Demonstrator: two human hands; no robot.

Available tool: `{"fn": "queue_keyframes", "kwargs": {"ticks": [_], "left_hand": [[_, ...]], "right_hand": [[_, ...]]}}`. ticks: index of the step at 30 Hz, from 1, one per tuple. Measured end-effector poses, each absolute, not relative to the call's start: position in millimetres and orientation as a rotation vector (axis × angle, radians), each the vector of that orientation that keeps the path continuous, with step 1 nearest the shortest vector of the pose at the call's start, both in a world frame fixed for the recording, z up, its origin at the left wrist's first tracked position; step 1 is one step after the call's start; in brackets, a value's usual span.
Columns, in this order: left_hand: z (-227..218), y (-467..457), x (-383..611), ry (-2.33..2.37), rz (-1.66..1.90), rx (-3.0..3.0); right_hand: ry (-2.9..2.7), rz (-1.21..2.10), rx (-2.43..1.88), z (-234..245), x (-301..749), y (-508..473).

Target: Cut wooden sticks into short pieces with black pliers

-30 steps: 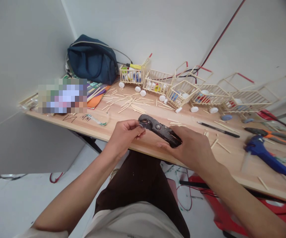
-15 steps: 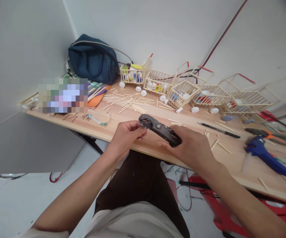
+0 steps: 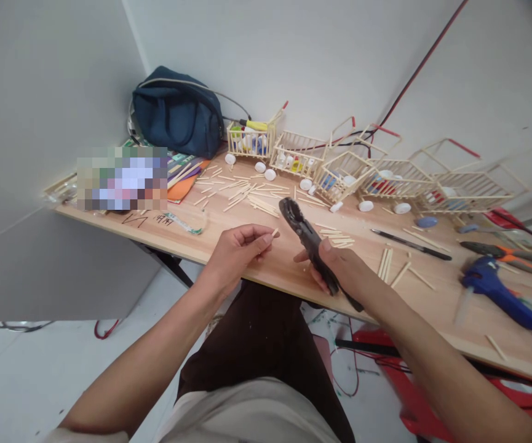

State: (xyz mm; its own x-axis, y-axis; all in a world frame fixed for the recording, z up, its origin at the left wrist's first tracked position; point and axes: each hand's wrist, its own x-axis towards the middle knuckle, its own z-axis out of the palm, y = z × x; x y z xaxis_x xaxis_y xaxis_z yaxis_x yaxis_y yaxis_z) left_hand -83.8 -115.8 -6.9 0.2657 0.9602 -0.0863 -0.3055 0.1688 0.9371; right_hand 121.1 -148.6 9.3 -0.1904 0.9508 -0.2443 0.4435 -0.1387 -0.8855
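Note:
My left hand (image 3: 237,251) pinches a short wooden stick (image 3: 273,233) between thumb and fingers above the front edge of the wooden table (image 3: 266,264). My right hand (image 3: 339,268) grips the handles of dark cutting pliers (image 3: 303,232), whose jaws point up and to the left, apart from the stick. A heap of loose sticks (image 3: 247,194) lies just behind my hands.
Several stick-built miniature carts (image 3: 344,169) with white wheels line the back of the table. A dark blue bag (image 3: 176,120) sits in the corner. A black pen (image 3: 411,244), a blue glue gun (image 3: 500,292) and orange-handled pliers (image 3: 508,252) lie at the right.
The pliers came away from the stick in my left hand; my right hand turned them so the jaws point upward. The stick end is now free in my left fingers.

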Motion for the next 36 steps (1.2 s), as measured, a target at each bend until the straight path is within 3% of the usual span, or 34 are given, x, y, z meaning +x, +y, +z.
{"fn": "queue_keyframes", "kwargs": {"ticks": [16, 36], "left_hand": [[4, -121, -76, 1.057, 1.360, 1.319], [14, -117, -84, 1.057, 1.305, 1.386]], "right_hand": [[-1.764, 1.237, -1.611, 10, 112, -158], [-1.940, 0.633, -1.726, 16, 107, -162]]}}
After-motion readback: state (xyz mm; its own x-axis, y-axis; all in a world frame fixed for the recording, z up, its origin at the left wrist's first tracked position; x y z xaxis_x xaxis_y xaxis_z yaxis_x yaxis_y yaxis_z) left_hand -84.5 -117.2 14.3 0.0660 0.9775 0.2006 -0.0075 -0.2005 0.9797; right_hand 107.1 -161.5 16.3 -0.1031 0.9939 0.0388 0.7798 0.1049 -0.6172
